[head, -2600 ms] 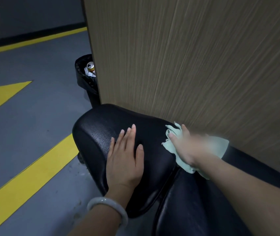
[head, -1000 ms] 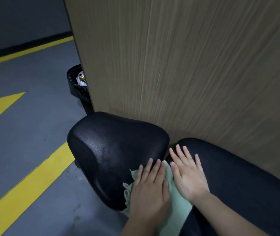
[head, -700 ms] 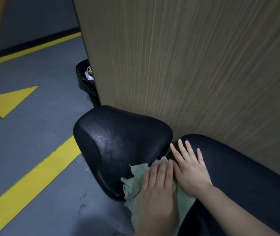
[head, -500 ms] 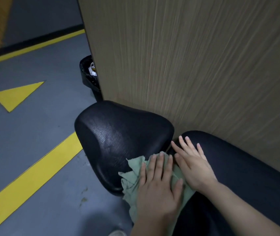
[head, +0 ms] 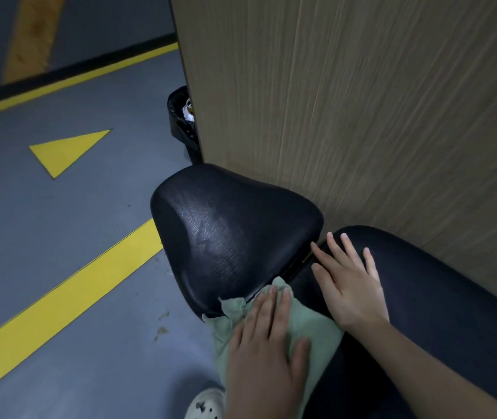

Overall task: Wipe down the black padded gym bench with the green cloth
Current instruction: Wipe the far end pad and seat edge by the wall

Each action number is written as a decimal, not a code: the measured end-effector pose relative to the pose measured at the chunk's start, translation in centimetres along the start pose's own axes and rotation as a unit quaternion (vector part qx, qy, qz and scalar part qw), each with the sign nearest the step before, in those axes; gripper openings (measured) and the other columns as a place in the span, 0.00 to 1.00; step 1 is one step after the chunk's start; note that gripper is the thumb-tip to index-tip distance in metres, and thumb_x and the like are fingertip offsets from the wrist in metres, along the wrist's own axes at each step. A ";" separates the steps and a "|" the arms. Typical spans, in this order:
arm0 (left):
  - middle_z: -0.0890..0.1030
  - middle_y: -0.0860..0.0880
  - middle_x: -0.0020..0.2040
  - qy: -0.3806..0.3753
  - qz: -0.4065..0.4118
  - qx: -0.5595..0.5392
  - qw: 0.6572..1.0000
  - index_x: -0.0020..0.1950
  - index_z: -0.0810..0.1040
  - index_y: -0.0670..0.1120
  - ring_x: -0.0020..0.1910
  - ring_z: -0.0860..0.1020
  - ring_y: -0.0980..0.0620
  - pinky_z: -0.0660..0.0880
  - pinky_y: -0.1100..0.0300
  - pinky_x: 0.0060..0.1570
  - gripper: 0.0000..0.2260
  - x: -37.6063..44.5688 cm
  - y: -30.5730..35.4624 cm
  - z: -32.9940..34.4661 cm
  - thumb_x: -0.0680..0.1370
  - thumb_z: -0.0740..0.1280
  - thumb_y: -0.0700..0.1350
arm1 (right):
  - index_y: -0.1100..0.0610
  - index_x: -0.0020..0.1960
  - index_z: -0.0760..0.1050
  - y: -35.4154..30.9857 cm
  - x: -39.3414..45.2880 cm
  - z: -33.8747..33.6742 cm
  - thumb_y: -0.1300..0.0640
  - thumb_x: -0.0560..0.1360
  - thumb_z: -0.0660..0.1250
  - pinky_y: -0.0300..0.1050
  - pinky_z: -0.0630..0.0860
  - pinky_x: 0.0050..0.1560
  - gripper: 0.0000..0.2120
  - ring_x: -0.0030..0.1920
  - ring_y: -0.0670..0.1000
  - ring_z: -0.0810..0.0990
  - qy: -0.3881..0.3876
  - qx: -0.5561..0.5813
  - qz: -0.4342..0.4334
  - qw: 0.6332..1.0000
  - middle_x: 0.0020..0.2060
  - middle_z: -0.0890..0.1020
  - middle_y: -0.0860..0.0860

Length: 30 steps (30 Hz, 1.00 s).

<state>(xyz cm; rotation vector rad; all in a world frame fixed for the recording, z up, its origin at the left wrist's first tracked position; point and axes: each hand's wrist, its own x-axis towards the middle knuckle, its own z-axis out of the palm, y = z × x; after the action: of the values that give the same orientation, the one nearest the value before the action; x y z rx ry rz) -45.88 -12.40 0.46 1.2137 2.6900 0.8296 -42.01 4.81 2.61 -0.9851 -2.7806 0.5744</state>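
Already the seat pad on the left shows a wet-looking sheen across its top, so it seems largely wiped, though its near lower edge may still need a pass. Just right of that edge, the left hand lies flat with fingers spread, pressing the green cloth onto the gap between the two pads. Further right, the right hand rests open and empty on the long pad, which looks dull and probably remains to be done.

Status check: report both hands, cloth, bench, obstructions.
Left hand flat on green cloth. Right hand flat on bench. Wood panel alongside.
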 end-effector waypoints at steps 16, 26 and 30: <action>0.77 0.40 0.54 0.012 -0.086 0.077 0.993 0.71 0.68 0.50 0.43 0.75 0.41 0.74 0.48 0.33 0.30 0.4 0.8 0.9 0.71 0.57 0.59 | 0.43 0.77 0.54 -0.2 0.3 0.5 0.34 0.71 0.32 0.50 0.32 0.74 0.37 0.76 0.43 0.37 -0.011 -0.082 -0.008 0.997 0.77 0.49 0.42; 0.77 0.44 0.59 0.000 -0.116 0.048 0.992 0.70 0.73 0.51 0.41 0.76 0.45 0.73 0.51 0.28 0.26 3.1 1.2 0.6 0.74 0.56 0.57 | 0.43 0.76 0.58 -0.1 0.4 0.5 0.35 0.74 0.34 0.49 0.35 0.75 0.35 0.76 0.42 0.40 0.005 -0.063 -0.010 0.998 0.77 0.53 0.42; 0.73 0.46 0.65 0.012 -0.105 0.009 0.994 0.72 0.68 0.55 0.46 0.77 0.48 0.75 0.50 0.28 0.26 1.3 0.0 -0.2 0.74 0.57 0.58 | 0.44 0.75 0.60 -0.2 0.3 0.4 0.35 0.74 0.35 0.49 0.35 0.75 0.34 0.76 0.42 0.41 0.008 -0.059 -0.010 0.998 0.76 0.54 0.42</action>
<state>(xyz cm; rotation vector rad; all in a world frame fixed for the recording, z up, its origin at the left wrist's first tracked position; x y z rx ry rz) -46.86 -11.53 0.80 0.9085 2.7864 0.7976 -42.43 4.75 2.33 -0.9775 -2.8347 0.4026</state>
